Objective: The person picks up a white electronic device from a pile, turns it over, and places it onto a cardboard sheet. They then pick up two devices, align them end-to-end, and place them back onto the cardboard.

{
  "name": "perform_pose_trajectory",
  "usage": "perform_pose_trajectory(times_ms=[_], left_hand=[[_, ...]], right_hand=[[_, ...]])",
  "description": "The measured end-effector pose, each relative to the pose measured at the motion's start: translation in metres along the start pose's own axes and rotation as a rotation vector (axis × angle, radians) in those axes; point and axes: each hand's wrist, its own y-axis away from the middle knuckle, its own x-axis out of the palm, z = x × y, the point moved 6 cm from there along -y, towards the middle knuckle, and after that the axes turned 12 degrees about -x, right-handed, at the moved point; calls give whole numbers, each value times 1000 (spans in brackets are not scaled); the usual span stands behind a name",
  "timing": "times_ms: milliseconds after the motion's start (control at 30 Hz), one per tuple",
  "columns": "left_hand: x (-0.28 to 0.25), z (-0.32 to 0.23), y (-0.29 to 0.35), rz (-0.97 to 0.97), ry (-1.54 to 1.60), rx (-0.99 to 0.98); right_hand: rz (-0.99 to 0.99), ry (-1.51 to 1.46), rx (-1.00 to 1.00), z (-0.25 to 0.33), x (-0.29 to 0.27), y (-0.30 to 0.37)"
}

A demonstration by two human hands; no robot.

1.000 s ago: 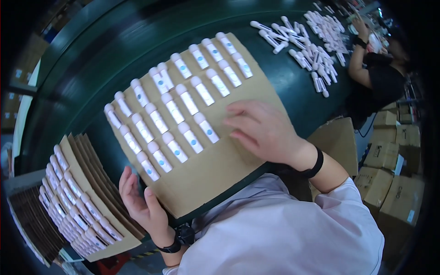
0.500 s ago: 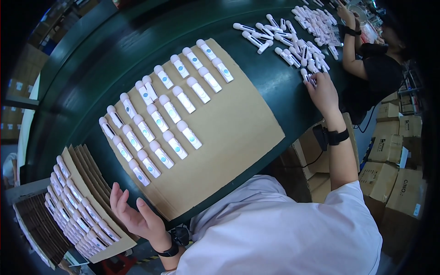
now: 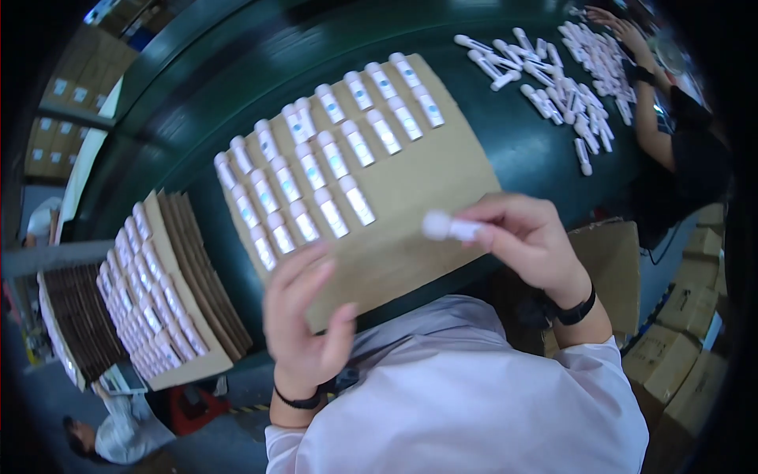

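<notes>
My right hand [image 3: 537,243] pinches a small white wand-shaped device [image 3: 454,227] with a rounded pale pink head, holding it above the right front part of a cardboard sheet [image 3: 418,178]. The device is blurred, its head pointing left. My left hand [image 3: 304,324] hovers over the sheet's near left edge, fingers apart, holding nothing. Several devices of the same kind lie in slanting rows on the sheet, such as one device [image 3: 357,199] at a row's right end. Many have a blue round mark. My left fingers partly cover the nearest row.
Loose devices [image 3: 568,95] lie scattered on the dark green work surface [image 3: 529,150] at the far right, beside a co-worker's arm [image 3: 654,130]. Stacked cardboard sheets [image 3: 209,272] bearing devices stand at left. An open carton [image 3: 604,257] sits right of me; another person [image 3: 126,426] is at lower left.
My right hand has come from the loose devices toward me and left, now with one device in it. My left hand has risen over the sheet's near edge. The view has shifted.
</notes>
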Motion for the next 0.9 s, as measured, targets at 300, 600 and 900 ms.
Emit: perform_pose_trajectory(times_ms=[300, 600, 900], left_hand=[[12, -31, 9, 84, 102, 67], [9, -31, 16, 129, 193, -56], [12, -22, 21, 103, 263, -68]], right_hand=[[73, -381, 76, 10, 68, 10], [143, 327, -590, 36, 69, 15], [95, 373, -658, 38, 75, 16]])
